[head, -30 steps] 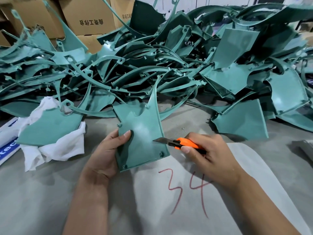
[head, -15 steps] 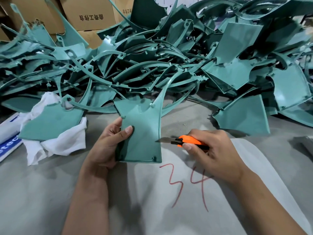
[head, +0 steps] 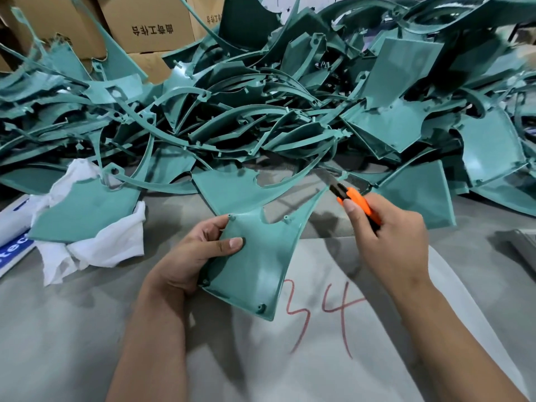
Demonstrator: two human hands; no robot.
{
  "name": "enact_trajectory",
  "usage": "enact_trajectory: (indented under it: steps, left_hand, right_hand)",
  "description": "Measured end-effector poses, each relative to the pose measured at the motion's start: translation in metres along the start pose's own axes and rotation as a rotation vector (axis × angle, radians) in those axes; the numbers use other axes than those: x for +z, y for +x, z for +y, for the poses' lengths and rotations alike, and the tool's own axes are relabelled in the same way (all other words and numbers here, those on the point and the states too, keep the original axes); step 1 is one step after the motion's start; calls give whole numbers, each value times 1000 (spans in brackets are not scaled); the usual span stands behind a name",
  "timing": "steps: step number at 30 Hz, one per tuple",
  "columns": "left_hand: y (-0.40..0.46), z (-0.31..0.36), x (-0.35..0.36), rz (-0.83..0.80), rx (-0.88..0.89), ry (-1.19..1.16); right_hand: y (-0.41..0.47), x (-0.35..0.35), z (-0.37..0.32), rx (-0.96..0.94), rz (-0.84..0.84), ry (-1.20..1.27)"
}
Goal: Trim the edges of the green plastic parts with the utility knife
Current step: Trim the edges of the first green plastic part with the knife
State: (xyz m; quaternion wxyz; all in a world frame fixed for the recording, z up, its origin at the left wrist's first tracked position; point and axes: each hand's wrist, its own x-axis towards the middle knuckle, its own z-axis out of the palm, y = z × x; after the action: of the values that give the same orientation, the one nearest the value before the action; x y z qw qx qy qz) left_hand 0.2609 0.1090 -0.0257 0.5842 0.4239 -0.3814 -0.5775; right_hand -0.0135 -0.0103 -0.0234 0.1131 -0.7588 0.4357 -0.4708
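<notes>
Green plastic part [head: 255,256], a flat curved panel, sits near the tabletop's front edge, our left hand [head: 197,253] pinching its left side. Our right hand [head: 388,245] grips the orange utility knife [head: 352,200], blade at the panel's thin upper tip. That tip may flex, letting the blade slip.

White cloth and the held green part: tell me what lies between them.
In the head view, only bare grey table separates the white cloth from the green part, whose left edge the left hand grips.
</notes>
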Motion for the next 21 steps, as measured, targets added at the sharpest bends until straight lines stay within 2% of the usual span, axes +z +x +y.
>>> enact_trajectory:
  steps: [1, 3, 6, 10, 13, 21]
  left_hand:
    - [1, 0, 1, 8, 2, 7]
    - [2, 2, 2, 54, 14, 26]
    - [5, 4, 3, 149, 49, 40]
    - [4, 7, 2, 151, 42, -7]
    - [1, 8, 0, 101, 28, -18]
    - [-1, 7, 0, 79, 13, -42]
  right_hand:
    - [0, -1, 0, -5, 11, 2]
    - [-1, -3, -3, -140, -18, 96]
    - [-12, 1, -14, -366, -204, 265]
    - [-19, 9, -20, -446, -336, 240]
    - [-17, 7, -18, -404, -298, 206]
    - [-5, -1, -7, -120, -18, 43]
